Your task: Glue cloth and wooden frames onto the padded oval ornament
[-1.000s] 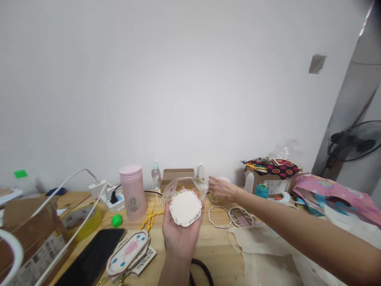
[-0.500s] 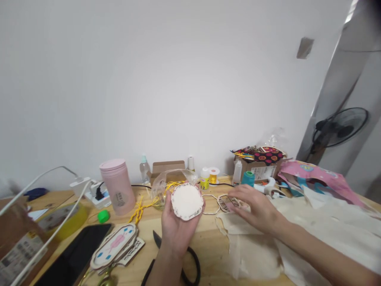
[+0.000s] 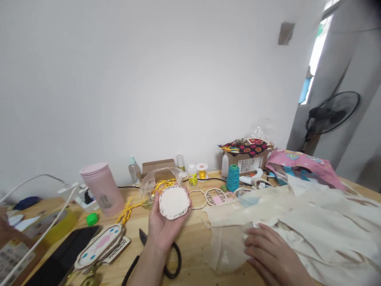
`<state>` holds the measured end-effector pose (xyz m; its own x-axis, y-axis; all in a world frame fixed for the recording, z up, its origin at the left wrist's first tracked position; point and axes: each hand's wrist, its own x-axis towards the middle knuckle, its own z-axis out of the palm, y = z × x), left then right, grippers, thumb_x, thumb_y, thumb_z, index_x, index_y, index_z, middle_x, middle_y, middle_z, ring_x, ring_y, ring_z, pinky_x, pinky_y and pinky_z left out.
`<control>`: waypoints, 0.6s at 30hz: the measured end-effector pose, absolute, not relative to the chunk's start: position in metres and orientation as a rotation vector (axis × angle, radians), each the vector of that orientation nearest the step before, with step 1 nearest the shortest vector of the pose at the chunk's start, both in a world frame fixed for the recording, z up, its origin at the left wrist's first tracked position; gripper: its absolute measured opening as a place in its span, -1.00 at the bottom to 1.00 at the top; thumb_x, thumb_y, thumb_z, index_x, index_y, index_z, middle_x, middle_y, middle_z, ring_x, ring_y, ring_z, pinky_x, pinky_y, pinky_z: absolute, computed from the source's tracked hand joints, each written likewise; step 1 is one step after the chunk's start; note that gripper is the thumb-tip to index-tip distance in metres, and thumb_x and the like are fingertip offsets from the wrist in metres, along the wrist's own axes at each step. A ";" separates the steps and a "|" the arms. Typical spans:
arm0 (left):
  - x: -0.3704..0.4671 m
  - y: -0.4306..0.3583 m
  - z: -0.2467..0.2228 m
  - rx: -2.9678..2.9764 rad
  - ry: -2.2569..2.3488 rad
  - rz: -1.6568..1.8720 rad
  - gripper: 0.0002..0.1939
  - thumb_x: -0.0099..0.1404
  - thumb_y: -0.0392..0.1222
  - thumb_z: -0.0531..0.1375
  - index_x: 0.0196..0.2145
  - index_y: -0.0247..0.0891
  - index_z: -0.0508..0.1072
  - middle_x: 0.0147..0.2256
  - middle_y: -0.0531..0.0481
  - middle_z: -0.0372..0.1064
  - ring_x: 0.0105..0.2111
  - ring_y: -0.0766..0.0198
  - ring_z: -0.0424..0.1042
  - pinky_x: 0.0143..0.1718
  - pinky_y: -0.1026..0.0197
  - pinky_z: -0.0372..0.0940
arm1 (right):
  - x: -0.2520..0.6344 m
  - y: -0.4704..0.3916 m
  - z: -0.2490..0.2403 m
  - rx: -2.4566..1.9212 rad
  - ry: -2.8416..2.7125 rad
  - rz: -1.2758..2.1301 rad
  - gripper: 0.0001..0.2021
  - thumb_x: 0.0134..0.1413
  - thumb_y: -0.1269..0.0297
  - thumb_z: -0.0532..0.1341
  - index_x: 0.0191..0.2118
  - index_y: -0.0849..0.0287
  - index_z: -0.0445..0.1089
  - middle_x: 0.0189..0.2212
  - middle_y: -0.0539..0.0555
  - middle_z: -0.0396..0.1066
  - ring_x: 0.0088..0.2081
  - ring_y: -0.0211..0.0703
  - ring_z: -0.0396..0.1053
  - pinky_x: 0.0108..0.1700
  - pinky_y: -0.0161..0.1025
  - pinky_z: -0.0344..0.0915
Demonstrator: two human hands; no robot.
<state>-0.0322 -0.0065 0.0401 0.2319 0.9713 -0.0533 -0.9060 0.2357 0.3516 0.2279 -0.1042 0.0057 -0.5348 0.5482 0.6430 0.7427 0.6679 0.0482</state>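
Observation:
My left hand (image 3: 166, 228) is closed around the sides of a flat, off-white scalloped plaque (image 3: 174, 202) with a patterned border, its face turned up toward me. My right hand (image 3: 269, 252) lies over pale cream fabric (image 3: 324, 222), fingers stretched out side by side; its thumb is hidden. A thin sheet of the same fabric (image 3: 228, 246) spreads to the left of those fingers. Beneath my left forearm is a pair of black-handled scissors (image 3: 177, 262), partly covered. Behind the plaque lie a thin scalloped frame (image 3: 197, 199) and a lattice-cut piece (image 3: 215, 196).
A pink cup (image 3: 102, 190), a black phone (image 3: 62, 258) and stacked decorated pieces (image 3: 99, 244) stand or lie at left. Along the wall are a glue bottle (image 3: 193, 175), a yellow thread spool (image 3: 202, 171), a teal thread cone (image 3: 233, 178) and a cardboard box (image 3: 245, 163).
My right hand has moved from the lattice-cut piece toward me, down onto the cream fabric. My left hand still holds the plaque. The whole view has shifted somewhat to the right.

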 end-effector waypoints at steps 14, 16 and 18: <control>0.047 -0.076 0.015 -0.017 0.302 1.047 -0.68 0.12 0.01 0.10 -0.31 -0.28 0.45 -0.21 -0.24 0.40 -0.21 0.05 0.37 -0.22 0.03 0.23 | 0.240 -0.118 0.009 -1.081 -2.310 0.304 -0.76 0.10 0.21 0.05 -0.51 0.12 0.32 -0.49 0.05 0.39 -0.40 -0.18 0.32 -0.34 -0.27 0.27; 0.057 -0.071 0.006 0.004 0.360 1.051 -0.71 0.14 -0.01 0.09 -0.38 -0.28 0.46 -0.27 -0.22 0.44 -0.24 0.05 0.39 -0.25 0.04 0.23 | 0.243 -0.120 0.010 -1.085 -2.327 0.279 -0.69 0.11 0.16 0.02 -0.57 0.13 0.30 -0.54 0.06 0.37 -0.43 -0.18 0.31 -0.38 -0.28 0.25; 0.059 -0.069 0.001 0.000 0.404 1.041 -0.73 0.12 0.00 0.11 -0.42 -0.24 0.47 -0.31 -0.19 0.46 -0.27 0.06 0.40 -0.25 0.02 0.22 | 0.247 -0.123 0.014 -1.096 -2.384 0.268 -0.66 0.11 0.13 0.00 -0.60 0.13 0.28 -0.59 0.05 0.35 -0.48 -0.19 0.30 -0.44 -0.31 0.23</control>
<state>0.0595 -0.0687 0.0010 0.4389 0.8376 -0.3253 -0.8374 0.5125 0.1898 0.2472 -0.1228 0.0137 -0.5517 0.7536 0.3573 0.6553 0.6567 -0.3731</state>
